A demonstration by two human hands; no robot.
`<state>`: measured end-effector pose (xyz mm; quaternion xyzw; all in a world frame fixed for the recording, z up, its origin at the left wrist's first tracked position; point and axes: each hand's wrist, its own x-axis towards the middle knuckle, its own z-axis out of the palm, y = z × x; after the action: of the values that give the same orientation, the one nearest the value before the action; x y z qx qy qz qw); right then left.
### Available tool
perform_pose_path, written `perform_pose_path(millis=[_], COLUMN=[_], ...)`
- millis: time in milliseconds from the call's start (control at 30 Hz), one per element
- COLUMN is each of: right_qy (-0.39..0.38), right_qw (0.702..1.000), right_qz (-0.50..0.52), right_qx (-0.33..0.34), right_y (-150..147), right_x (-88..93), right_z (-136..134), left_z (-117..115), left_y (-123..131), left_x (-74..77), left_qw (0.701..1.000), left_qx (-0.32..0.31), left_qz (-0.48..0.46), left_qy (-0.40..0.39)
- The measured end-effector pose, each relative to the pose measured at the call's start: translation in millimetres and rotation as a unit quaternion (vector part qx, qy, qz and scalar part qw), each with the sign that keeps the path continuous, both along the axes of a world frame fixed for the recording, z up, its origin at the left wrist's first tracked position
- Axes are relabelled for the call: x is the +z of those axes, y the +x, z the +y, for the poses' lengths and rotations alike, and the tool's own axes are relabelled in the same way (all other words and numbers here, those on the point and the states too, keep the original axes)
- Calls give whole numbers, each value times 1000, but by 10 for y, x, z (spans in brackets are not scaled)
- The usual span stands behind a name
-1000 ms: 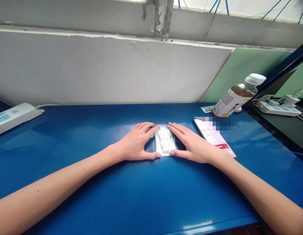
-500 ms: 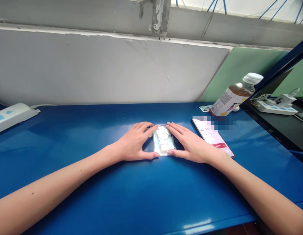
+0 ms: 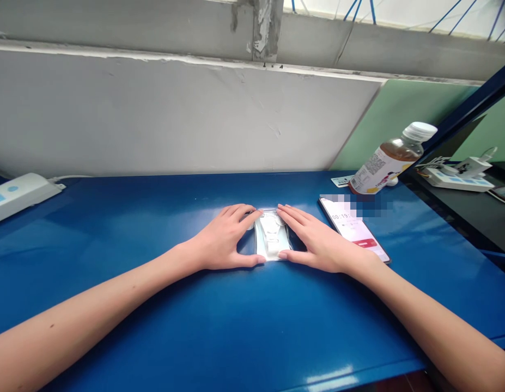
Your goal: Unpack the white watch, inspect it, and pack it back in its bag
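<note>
A small clear plastic packet (image 3: pixel 271 235) with white parts inside lies flat on the blue table (image 3: pixel 244 321). My left hand (image 3: pixel 224 239) rests on the table at the packet's left edge, fingers stretched and thumb along its near corner. My right hand (image 3: pixel 317 239) lies flat at the packet's right edge, fingers extended and touching its top. Both hands press on the packet from either side; neither lifts it.
A phone (image 3: pixel 354 228) with a lit screen lies just right of my right hand. A bottle of brown drink (image 3: pixel 389 160) leans at the back right. A white power strip (image 3: pixel 15 193) sits at the far left. A grey wall panel stands behind the table.
</note>
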<state>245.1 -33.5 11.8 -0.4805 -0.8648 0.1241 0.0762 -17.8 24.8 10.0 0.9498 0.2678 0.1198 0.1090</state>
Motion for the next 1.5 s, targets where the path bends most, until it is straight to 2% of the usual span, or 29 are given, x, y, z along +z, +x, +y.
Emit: perform_pose_path(millis=[633, 867, 1100, 1267, 1500], right_qy=[12, 33, 131, 165, 91], right_qw=[1000, 999, 987, 976, 992], right_qz=[7, -2, 47, 80, 85], right_qx=[-4, -3, -79, -114, -16], right_y=[-5, -30, -46, -66, -86], right_x=[-2, -5, -28, -32, 32], right_z=[-13, -16, 17, 1, -43], left_z=[-14, -10, -7, 1, 6], left_y=[-2, -5, -5, 0, -4], left_x=[11, -36, -78, -76, -70], left_qw=[1000, 1000, 999, 999, 999], left_qx=[7, 6, 34, 47, 32], left_qz=[-5, 6, -14, -11, 0], left_qy=[-5, 0, 31, 9, 6])
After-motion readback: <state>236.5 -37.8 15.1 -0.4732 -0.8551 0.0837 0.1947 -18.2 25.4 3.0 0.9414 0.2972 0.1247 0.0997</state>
